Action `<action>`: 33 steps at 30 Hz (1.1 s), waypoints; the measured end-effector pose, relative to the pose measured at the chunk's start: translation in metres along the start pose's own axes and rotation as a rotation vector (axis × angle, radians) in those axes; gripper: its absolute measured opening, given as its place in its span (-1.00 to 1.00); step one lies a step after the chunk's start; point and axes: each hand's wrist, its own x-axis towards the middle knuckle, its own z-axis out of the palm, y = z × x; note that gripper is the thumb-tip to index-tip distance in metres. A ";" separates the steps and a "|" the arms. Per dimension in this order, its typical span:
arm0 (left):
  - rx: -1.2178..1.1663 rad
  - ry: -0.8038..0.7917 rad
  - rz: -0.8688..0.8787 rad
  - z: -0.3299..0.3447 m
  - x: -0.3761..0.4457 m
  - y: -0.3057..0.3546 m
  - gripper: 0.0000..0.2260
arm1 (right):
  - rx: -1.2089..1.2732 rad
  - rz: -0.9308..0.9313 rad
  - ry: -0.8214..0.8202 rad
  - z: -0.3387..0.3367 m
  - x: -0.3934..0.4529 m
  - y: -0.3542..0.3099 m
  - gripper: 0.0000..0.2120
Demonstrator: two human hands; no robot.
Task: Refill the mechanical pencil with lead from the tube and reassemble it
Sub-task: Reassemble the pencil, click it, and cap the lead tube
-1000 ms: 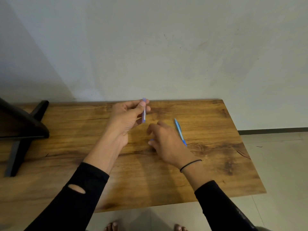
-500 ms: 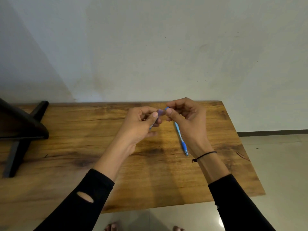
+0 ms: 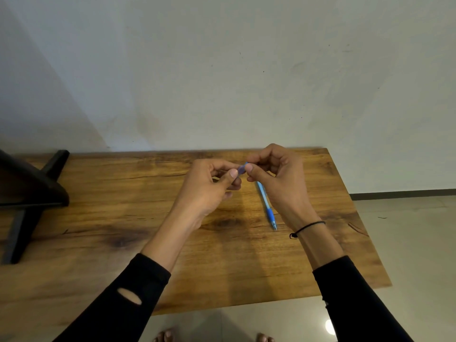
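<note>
A small bluish-purple lead tube [image 3: 241, 169] is held above the middle of the wooden table [image 3: 123, 218]. My left hand [image 3: 209, 186] grips its lower part, mostly hidden by the fingers. My right hand [image 3: 276, 178] pinches the tube's upper end between thumb and forefinger. The blue mechanical pencil [image 3: 266, 206] lies flat on the table just below my right hand, its dark blue grip and tip pointing toward me. Its far end is hidden behind my right hand.
A black stand with a slanted leg [image 3: 32, 193] sits at the table's left side. The table's right edge [image 3: 357, 218] drops to a tiled floor. A plain wall rises behind the table. Bare toes [image 3: 167, 335] show below the front edge.
My right hand rose from the table beside the pencil and met my left hand at the tube's top end. The left hand shifted slightly right with the tube. The pencil stayed put.
</note>
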 end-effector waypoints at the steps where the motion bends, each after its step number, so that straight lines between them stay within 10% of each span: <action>1: 0.008 -0.006 -0.001 0.000 0.000 0.000 -0.83 | 0.000 0.000 -0.002 0.000 0.000 0.000 -0.92; 14: -0.096 0.087 -0.102 0.004 0.002 -0.004 -0.88 | -0.152 0.058 -0.035 0.011 -0.002 -0.002 -0.84; 22: -0.142 0.095 -0.173 0.009 0.007 -0.006 -0.93 | -0.779 -0.230 -0.292 0.015 -0.011 0.000 -0.23; 33: 0.354 0.175 -0.104 -0.011 0.016 -0.018 -0.92 | -1.139 -0.145 -0.482 0.010 -0.015 0.023 -0.10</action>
